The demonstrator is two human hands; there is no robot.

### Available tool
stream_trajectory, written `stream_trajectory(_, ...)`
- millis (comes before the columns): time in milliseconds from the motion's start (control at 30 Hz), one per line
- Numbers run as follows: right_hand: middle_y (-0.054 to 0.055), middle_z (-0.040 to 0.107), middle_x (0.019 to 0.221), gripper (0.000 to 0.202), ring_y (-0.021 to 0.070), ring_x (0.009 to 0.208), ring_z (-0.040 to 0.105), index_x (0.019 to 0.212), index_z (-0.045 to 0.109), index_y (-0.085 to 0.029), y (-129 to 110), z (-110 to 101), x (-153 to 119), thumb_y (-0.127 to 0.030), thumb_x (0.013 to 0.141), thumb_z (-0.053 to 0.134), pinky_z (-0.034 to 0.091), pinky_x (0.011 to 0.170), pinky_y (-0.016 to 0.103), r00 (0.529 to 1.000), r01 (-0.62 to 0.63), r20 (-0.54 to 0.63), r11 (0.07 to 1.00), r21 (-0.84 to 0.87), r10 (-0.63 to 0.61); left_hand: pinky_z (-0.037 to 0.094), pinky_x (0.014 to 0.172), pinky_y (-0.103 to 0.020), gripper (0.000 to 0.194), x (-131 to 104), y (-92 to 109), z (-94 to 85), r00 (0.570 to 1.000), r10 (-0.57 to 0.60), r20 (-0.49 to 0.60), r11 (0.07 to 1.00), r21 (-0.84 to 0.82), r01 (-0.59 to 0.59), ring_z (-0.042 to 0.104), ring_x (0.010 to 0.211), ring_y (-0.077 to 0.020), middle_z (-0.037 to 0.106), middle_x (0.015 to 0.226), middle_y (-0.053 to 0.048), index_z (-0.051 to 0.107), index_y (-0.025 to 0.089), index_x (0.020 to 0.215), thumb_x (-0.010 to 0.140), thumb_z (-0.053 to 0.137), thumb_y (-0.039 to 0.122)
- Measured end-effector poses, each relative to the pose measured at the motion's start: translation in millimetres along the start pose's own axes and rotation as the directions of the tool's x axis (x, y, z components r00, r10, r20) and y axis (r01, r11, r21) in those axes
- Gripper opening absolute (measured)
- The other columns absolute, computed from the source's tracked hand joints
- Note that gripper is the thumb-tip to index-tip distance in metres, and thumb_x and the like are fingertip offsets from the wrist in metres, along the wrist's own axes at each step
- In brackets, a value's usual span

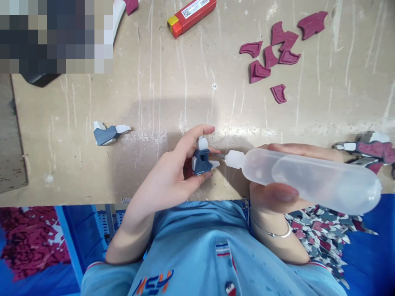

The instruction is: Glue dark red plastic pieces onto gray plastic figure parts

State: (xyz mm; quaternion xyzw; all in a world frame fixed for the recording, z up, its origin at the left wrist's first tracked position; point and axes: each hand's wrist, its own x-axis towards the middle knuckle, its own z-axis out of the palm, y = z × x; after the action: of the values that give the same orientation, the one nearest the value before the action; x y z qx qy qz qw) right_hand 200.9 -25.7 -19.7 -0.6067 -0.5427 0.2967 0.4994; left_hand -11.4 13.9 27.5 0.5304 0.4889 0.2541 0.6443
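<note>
My left hand (173, 172) holds a small dark blue and white plastic part (202, 161) between thumb and fingers, with its hollow side showing. My right hand (274, 195) is closed around a translucent squeeze bottle (311, 176), which lies nearly level. The bottle's thin dark nozzle points left, its tip close to the upper right side of the part; whether it touches cannot be made out. To the left on the table rests a similar grey-blue and white piece (106, 133).
Several maroon pieces (271, 56) lie at the upper right of the table (166, 82). A red box (194, 16) is at the top. Assembled pieces (370, 150) sit at the right edge. Below are blue bins with maroon parts (33, 238) and mixed parts (321, 234).
</note>
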Motion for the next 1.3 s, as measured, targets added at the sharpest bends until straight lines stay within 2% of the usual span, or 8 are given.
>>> stream_trajectory(200, 0.005, 0.072, 0.092, 0.045, 0.0254, 0.075, 0.072, 0.104, 0.078, -0.031, -17.1, 15.5, 9.1, -0.075, 0.094, 0.072, 0.060, 0.064, 0.043, 0.942, 0.245, -0.227, 0.969, -0.043, -0.248, 0.060, 0.087, -0.028, 0.071, 0.7, -2.1, -1.5, 0.999, -0.024, 0.025, 1.000, 0.000, 0.024, 0.080, 0.097, -0.0182, 0.085, 0.125, -0.006, 0.050, 0.028, 0.160, 0.094, 0.074, 0.018)
stream_trajectory(333, 0.001, 0.064, 0.077, 0.051, 0.0208, 0.061, 0.061, 0.099, 0.073, -0.028, -2.3, -1.8, 32.3, -0.079, 0.096, 0.065, 0.053, 0.055, 0.038, 0.992, 0.007, -0.124, 0.942, 0.337, 0.037, 0.062, 0.087, -0.029, 0.070, 0.4, -6.7, -1.2, 0.998, -0.058, 0.017, 0.998, -0.032, 0.058, 0.082, 0.107, -0.0217, 0.085, 0.127, -0.009, 0.053, 0.027, 0.158, 0.093, 0.077, 0.027)
stream_trajectory(467, -0.003, 0.060, 0.072, 0.032, 0.0152, 0.054, 0.048, 0.111, 0.075, -0.027, 38.1, -52.1, 77.2, -0.056, 0.107, 0.062, 0.050, 0.053, 0.033, 0.934, -0.356, 0.328, 0.449, 0.820, 0.141, 0.061, 0.092, -0.033, 0.072, -4.0, -9.9, -0.1, 0.997, -0.065, -0.049, 0.998, -0.016, 0.064, 0.081, 0.106, -0.0208, 0.083, 0.134, -0.010, 0.049, 0.030, 0.162, 0.096, 0.078, 0.032)
stream_trajectory(567, -0.004, 0.066, 0.075, 0.013, 0.0145, 0.057, 0.052, 0.114, 0.076, -0.025, 63.3, -79.4, 98.2, -0.031, 0.103, 0.073, 0.055, 0.058, 0.031, 0.915, -0.398, 0.403, 0.186, 0.898, 0.015, 0.060, 0.102, -0.037, 0.072, -9.0, -8.5, 0.8, 0.993, -0.084, -0.086, 0.996, -0.005, 0.084, 0.079, 0.109, -0.0217, 0.080, 0.141, -0.011, 0.044, 0.031, 0.165, 0.101, 0.075, 0.037)
stream_trajectory(733, 0.002, 0.069, 0.086, 0.049, 0.0186, 0.062, 0.055, 0.126, 0.076, -0.030, 50.4, -72.9, 84.4, -0.070, 0.101, 0.063, 0.052, 0.054, 0.035, 0.957, -0.289, 0.249, 0.549, 0.784, 0.147, 0.057, 0.113, -0.042, 0.070, -11.1, -8.0, 1.1, 0.993, -0.080, -0.086, 0.997, -0.005, 0.080, 0.077, 0.121, -0.0238, 0.078, 0.143, -0.011, 0.040, 0.032, 0.167, 0.104, 0.070, 0.039)
stream_trajectory(867, 0.010, 0.077, 0.120, 0.037, 0.0241, 0.092, 0.072, 0.134, 0.075, -0.030, 22.9, -53.5, 89.3, -0.051, 0.108, 0.058, 0.064, 0.080, 0.043, 0.977, -0.113, 0.193, 0.986, 0.119, 0.088, 0.059, 0.110, -0.042, 0.071, -9.9, -8.8, 0.6, 0.996, -0.063, -0.070, 0.998, 0.002, 0.064, 0.077, 0.122, -0.0251, 0.078, 0.143, -0.012, 0.040, 0.031, 0.167, 0.104, 0.070, 0.041)
stream_trajectory(1000, 0.017, 0.070, 0.146, 0.043, 0.0347, 0.137, 0.068, 0.140, 0.074, -0.024, 19.1, -38.7, 129.7, -0.022, 0.105, 0.049, 0.057, 0.116, 0.057, 0.954, 0.195, 0.294, 0.861, -0.470, -0.057, 0.059, 0.108, -0.041, 0.072, -9.9, -9.8, 0.2, 0.996, -0.062, -0.061, 0.998, 0.007, 0.063, 0.078, 0.119, -0.0246, 0.079, 0.141, -0.012, 0.040, 0.030, 0.168, 0.102, 0.070, 0.038)
stream_trajectory(1300, 0.008, 0.078, 0.091, 0.007, 0.0248, 0.079, 0.072, 0.085, 0.073, -0.023, 15.1, -46.6, 159.7, -0.026, 0.090, 0.071, 0.060, 0.078, 0.042, 0.899, 0.178, 0.434, 0.861, -0.476, 0.054, 0.054, 0.116, -0.044, 0.071, -8.4, -14.6, -1.6, 0.997, -0.065, -0.028, 0.998, -0.012, 0.065, 0.075, 0.126, -0.0263, 0.078, 0.142, -0.014, 0.042, 0.028, 0.167, 0.101, 0.069, 0.035)
